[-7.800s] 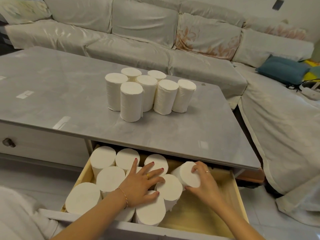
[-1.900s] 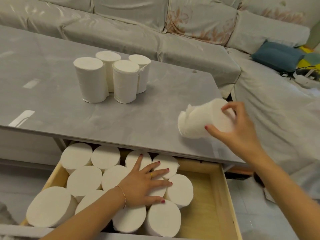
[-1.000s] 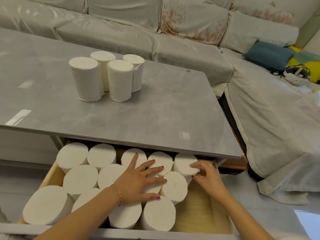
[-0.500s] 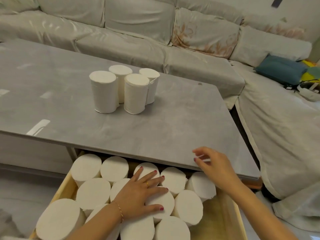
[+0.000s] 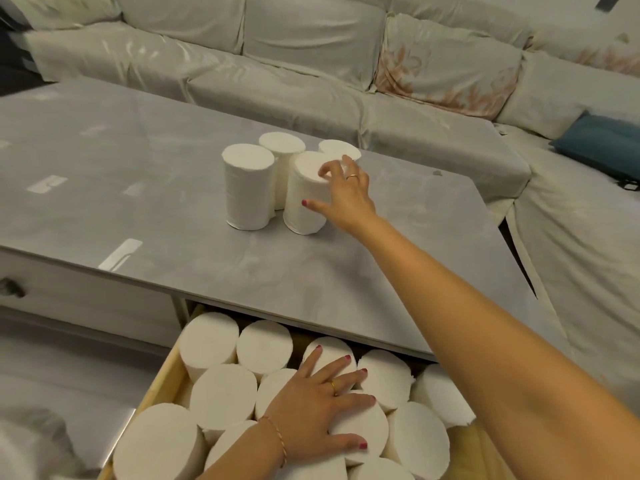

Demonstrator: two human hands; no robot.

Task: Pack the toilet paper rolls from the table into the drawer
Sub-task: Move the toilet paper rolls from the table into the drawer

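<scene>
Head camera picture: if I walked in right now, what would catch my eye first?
Probably the right hand stretched across the grey table, its fingers closing on the nearest of four upright toilet paper rolls. Next, the open wooden drawer below the table edge, packed with white rolls standing on end, where the left hand rests flat on their tops.
</scene>
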